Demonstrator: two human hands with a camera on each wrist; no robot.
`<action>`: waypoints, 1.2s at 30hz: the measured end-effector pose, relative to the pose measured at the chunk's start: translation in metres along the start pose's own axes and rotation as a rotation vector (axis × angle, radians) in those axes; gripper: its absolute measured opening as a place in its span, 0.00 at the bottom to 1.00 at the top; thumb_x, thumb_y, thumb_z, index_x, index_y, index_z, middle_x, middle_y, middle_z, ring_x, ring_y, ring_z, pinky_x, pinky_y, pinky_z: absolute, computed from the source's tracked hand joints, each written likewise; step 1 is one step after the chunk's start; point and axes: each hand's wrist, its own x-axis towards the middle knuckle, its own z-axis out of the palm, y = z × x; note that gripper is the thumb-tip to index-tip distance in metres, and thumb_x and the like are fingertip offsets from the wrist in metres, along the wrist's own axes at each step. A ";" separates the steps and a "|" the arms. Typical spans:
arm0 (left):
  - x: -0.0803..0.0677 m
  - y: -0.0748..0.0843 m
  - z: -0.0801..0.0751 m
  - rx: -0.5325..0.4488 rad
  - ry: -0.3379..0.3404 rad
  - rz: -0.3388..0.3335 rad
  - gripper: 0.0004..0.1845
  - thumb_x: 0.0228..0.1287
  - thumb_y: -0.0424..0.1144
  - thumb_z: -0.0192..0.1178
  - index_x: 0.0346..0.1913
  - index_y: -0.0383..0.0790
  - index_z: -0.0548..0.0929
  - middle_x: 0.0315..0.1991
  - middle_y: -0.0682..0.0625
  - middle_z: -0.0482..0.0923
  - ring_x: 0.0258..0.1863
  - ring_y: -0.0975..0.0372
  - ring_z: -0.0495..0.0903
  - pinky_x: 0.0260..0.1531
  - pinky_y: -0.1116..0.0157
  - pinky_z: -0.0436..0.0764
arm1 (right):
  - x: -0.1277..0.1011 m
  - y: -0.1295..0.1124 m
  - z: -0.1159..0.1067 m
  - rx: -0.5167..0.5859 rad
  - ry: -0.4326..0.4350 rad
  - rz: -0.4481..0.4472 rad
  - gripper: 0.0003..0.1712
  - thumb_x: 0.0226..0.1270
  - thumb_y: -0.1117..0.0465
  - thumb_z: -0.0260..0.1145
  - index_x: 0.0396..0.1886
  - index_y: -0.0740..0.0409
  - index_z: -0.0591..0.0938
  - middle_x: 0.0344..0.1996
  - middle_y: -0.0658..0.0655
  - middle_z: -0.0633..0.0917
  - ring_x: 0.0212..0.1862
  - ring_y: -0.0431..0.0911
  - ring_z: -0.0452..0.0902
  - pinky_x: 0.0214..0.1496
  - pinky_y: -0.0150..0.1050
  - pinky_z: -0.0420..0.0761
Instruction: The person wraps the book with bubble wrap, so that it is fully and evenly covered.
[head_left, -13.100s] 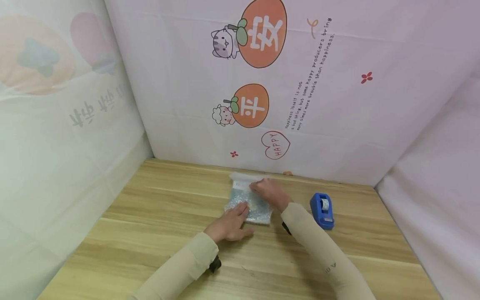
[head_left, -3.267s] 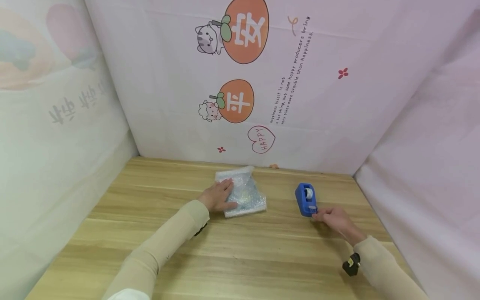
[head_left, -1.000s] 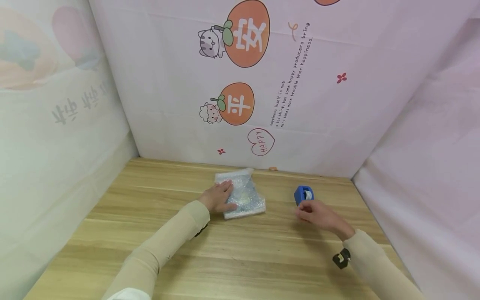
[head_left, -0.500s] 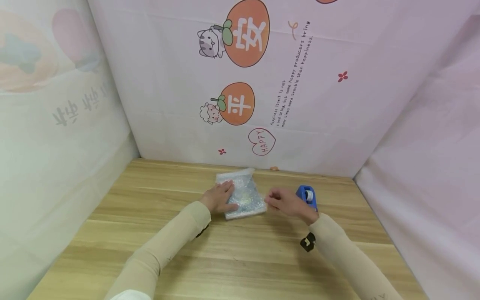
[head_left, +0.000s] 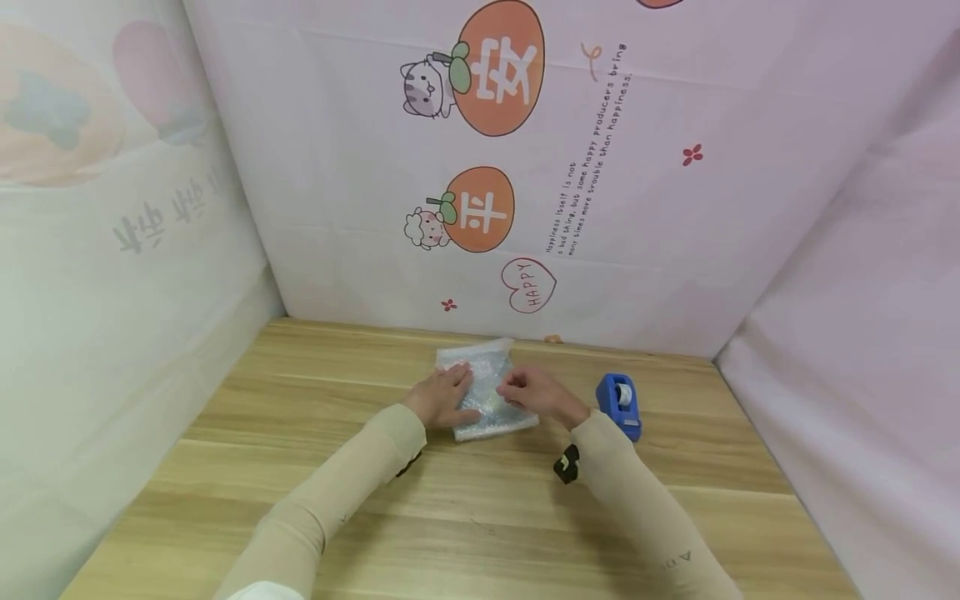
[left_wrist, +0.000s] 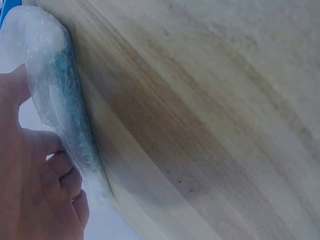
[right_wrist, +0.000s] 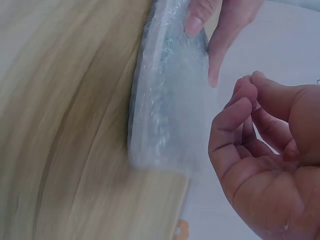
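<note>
A flat parcel wrapped in bubble wrap (head_left: 487,398) lies on the wooden table (head_left: 480,517) near the back wall. My left hand (head_left: 442,398) rests flat on the parcel's left half, fingers straight. In the left wrist view the parcel (left_wrist: 55,90) runs along that hand (left_wrist: 30,190). My right hand (head_left: 528,392) hovers over the parcel's right edge with its fingers curled and its tips drawn together. In the right wrist view this hand (right_wrist: 247,92) sits beside the parcel (right_wrist: 170,100), and nothing shows between its fingertips. Two left-hand fingers (right_wrist: 200,17) press the parcel's top.
A blue tape dispenser (head_left: 619,404) stands just right of my right forearm. Printed fabric walls (head_left: 525,167) close the table at the back and on both sides. Bare wood stretches in front of the parcel.
My right hand left the tape dispenser and moved left to the parcel's right edge, fingers drawn together. The left hand stayed pressed on the parcel.
</note>
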 end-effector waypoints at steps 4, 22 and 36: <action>0.000 0.000 0.001 0.003 -0.001 0.003 0.47 0.79 0.64 0.51 0.83 0.31 0.56 0.86 0.38 0.51 0.86 0.49 0.53 0.85 0.50 0.57 | 0.013 0.001 0.006 0.019 -0.002 0.046 0.14 0.82 0.59 0.62 0.41 0.66 0.85 0.24 0.48 0.78 0.29 0.40 0.71 0.34 0.33 0.73; 0.001 0.002 -0.004 0.020 -0.001 0.017 0.47 0.80 0.63 0.51 0.83 0.30 0.56 0.86 0.37 0.52 0.86 0.48 0.53 0.85 0.49 0.58 | 0.041 -0.003 0.016 -0.040 -0.073 0.196 0.21 0.77 0.59 0.64 0.20 0.60 0.81 0.15 0.46 0.74 0.21 0.38 0.65 0.27 0.31 0.68; 0.001 0.001 -0.003 0.041 -0.006 0.004 0.47 0.79 0.64 0.52 0.83 0.31 0.57 0.86 0.38 0.52 0.86 0.48 0.54 0.85 0.50 0.58 | 0.054 -0.009 0.021 -0.039 -0.045 0.353 0.23 0.76 0.51 0.67 0.21 0.57 0.85 0.15 0.48 0.76 0.18 0.38 0.63 0.20 0.30 0.64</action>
